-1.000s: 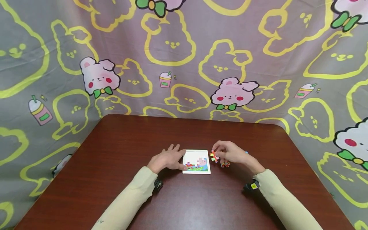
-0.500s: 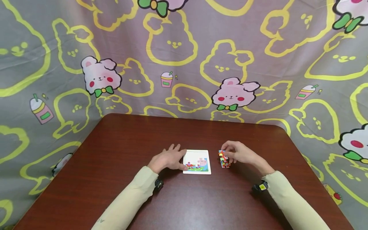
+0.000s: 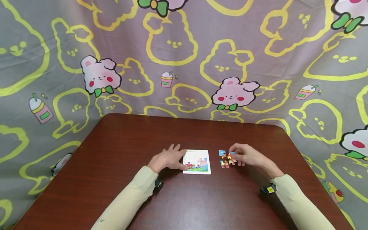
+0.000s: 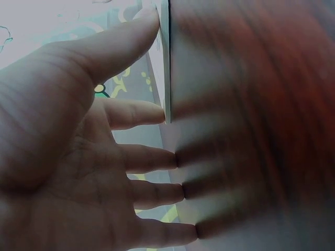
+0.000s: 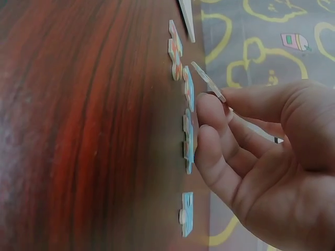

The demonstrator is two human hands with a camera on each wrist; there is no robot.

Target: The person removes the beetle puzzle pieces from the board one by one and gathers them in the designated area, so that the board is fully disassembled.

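A white puzzle board [image 3: 191,156] lies flat on the table, its lower part and right side filled with a cartoon pig picture. My left hand [image 3: 169,158] rests at its left edge, thumb and index finger touching the frame. In the left wrist view the other fingertips [image 4: 166,231] stand on the tabletop, fingers straight. To the right of the board, my right hand [image 3: 245,155] pinches a red and yellow puzzle piece [image 5: 208,81] between thumb and fingers, tilted just above several loose pieces. One blue-cornered piece [image 3: 222,153] and another red-patterned piece [image 3: 225,164] lie there.
The brown table [image 3: 184,201] extends around both hands. Further loose pieces [image 5: 189,141] lie under and beside the right hand, with a separate blue piece [image 5: 187,214] nearer the wrist. A patterned cloth [image 3: 184,73] hangs behind and at the sides.
My right hand has moved to the right, away from the board, carrying the puzzle piece over the loose pieces and uncovering some of them. The left hand and board have stayed put.
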